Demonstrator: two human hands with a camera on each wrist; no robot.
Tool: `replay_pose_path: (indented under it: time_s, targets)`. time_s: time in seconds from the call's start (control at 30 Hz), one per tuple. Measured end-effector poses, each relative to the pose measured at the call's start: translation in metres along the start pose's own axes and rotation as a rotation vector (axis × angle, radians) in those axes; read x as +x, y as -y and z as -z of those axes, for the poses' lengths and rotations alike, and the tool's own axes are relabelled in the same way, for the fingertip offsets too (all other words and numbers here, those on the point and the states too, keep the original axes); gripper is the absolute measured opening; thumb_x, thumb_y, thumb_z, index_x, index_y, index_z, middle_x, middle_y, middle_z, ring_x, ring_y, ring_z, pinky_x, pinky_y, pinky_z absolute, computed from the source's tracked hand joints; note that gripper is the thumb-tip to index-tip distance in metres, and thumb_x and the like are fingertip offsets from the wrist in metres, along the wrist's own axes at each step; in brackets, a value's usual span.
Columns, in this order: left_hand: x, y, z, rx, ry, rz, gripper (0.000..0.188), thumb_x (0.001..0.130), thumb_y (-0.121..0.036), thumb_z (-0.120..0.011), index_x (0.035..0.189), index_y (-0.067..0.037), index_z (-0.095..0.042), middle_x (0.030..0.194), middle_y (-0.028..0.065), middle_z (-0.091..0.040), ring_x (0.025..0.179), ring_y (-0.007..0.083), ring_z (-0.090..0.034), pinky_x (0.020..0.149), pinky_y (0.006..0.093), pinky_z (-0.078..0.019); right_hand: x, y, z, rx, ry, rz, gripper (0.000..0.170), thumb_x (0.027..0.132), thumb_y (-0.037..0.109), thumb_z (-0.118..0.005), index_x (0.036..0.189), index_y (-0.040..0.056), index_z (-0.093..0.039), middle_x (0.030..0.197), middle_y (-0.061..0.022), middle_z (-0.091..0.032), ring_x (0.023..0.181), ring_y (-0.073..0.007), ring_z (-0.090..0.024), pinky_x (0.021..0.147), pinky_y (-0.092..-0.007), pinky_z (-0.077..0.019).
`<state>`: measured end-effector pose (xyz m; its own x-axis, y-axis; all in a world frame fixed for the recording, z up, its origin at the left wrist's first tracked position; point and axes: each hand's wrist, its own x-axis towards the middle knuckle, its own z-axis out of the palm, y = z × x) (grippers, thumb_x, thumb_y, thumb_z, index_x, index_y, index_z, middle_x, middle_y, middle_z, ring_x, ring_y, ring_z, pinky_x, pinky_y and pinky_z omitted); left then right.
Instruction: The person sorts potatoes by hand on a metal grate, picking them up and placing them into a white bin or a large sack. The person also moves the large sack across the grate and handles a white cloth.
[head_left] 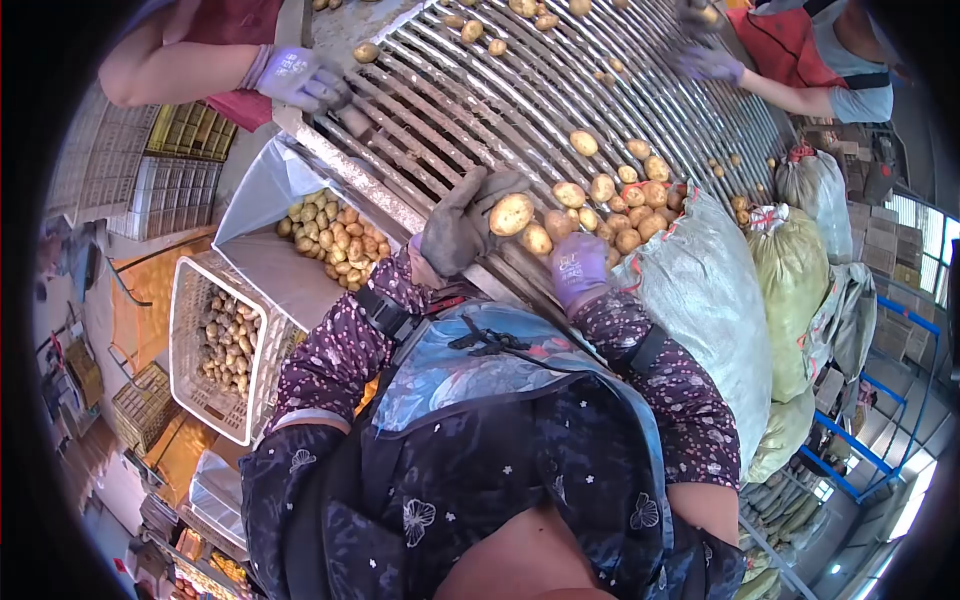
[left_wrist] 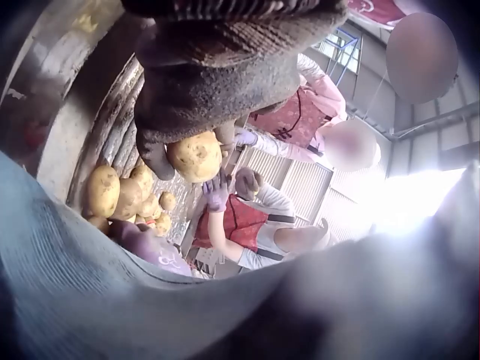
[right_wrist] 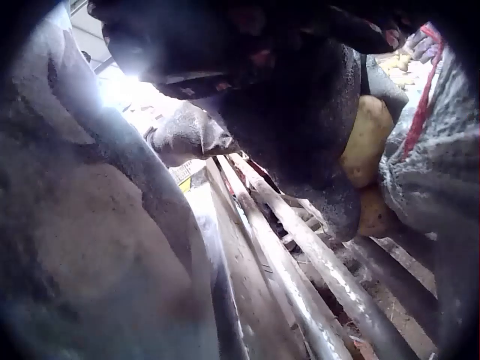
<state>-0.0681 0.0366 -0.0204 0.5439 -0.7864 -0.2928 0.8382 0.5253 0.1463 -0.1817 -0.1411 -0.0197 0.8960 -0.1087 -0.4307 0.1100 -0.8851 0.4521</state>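
My left hand [head_left: 462, 228], in a dark grey glove, pinches a potato [head_left: 511, 214] above the near edge of the slatted metal rack [head_left: 430, 110]. The left wrist view shows the thumb and fingers of that left hand [left_wrist: 214, 94] on either side of the potato [left_wrist: 195, 156]. In a purple glove, my right hand [head_left: 580, 268] rests against the pile of potatoes [head_left: 628, 240], close to the sack's mouth. From the right wrist, the shadowed hand [right_wrist: 300, 142] touches a potato [right_wrist: 366, 142]; its fingertips are partly hidden.
A full pale sack [head_left: 705, 300] leans at the rack's right, with a yellowish sack [head_left: 790, 270] beyond. At the left are a lined bin [head_left: 260, 215] and a white crate [head_left: 180, 340], both holding potatoes. Other people's gloved hands [head_left: 300, 80] reach over the far rack.
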Motion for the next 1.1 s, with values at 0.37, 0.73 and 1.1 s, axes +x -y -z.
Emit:
replay_pose_path:
  time_s: [0.37,0.73,1.1]
  targets:
    - [-0.003,-0.005,0.015,-0.213,0.075,0.113,0.052,0.100,-0.039,-0.044,0.132,0.002,-0.046,0.121,0.0203,-0.060,0.110,0.0289,-0.061,0.087,0.0360,-0.0560,0.007,-0.051,0.005,0.500,-0.061,0.135,0.021,0.072,0.026,-0.069,0.090,0.0148,-0.068,0.084,-0.0067,-0.066,0.081,-0.0266,-0.066,0.068,-0.0404,-0.0502]
    - [-0.025,-0.018,0.023,-0.232,0.026,0.059,0.058,0.097,-0.047,-0.043,0.133,-0.001,-0.046,0.129,0.0198,-0.056,0.115,0.0302,-0.059,0.086,0.0378,-0.0561,0.014,-0.048,0.016,1.668,0.281,0.142,0.045,0.082,0.034,-0.069,0.116,0.0041,-0.061,0.099,-0.0045,-0.066,0.088,-0.0179,-0.063,0.080,-0.0355,-0.0489]
    - [-0.058,-0.014,0.011,-0.347,0.073,-0.193,0.059,0.099,-0.044,-0.040,0.127,0.008,-0.043,0.122,0.0242,-0.055,0.118,0.0367,-0.053,0.104,0.0452,-0.0416,0.019,0.009,0.121,1.756,0.115,0.603,0.049,0.085,0.012,-0.069,0.130,0.0023,-0.052,0.115,-0.0041,-0.059,0.105,-0.0114,-0.054,0.093,-0.0284,-0.0448]
